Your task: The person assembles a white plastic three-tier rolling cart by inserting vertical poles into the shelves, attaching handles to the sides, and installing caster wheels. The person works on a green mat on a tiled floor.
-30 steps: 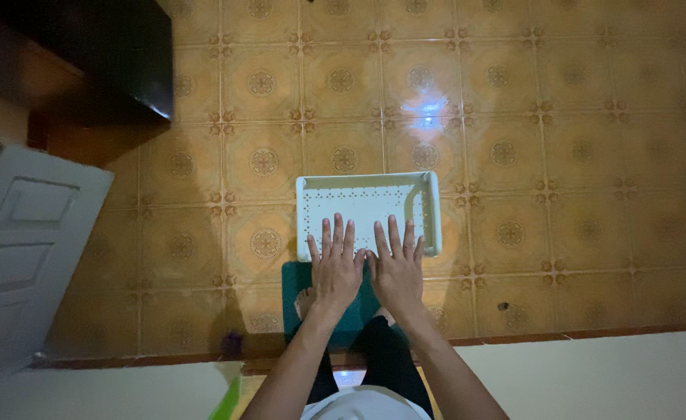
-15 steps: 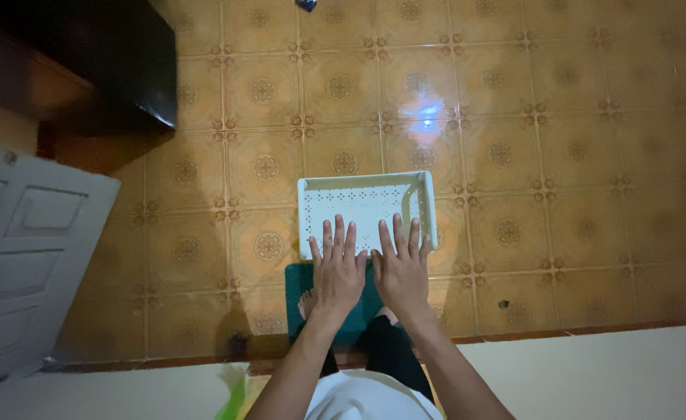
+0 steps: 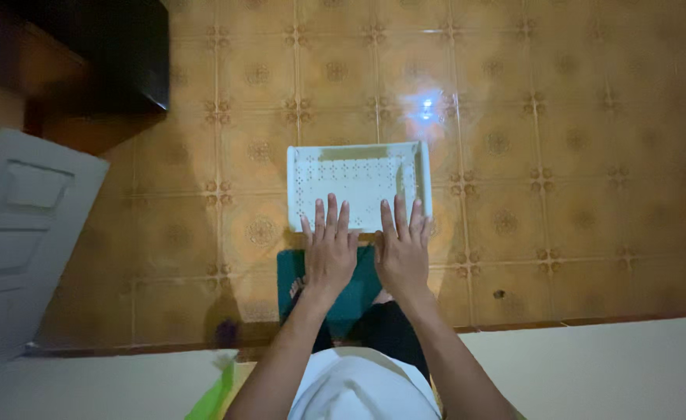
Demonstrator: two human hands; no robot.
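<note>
- White perforated plastic basket (image 3: pixel 356 185) lies on the tiled floor (image 3: pixel 561 155), just ahead of a green mat (image 3: pixel 356 288), in the same spot as before.
- Its long axis runs left to right; the open side faces up.
- Left hand (image 3: pixel 329 249) and right hand (image 3: pixel 402 247) stay flat, fingers spread, gripping nothing, above the basket's near rim.

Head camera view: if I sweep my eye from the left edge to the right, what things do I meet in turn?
White panelled door → dark cabinet → left hand → right hand, both held out flat over the near edge of the white perforated basket → bare patterned floor tiles.
</note>
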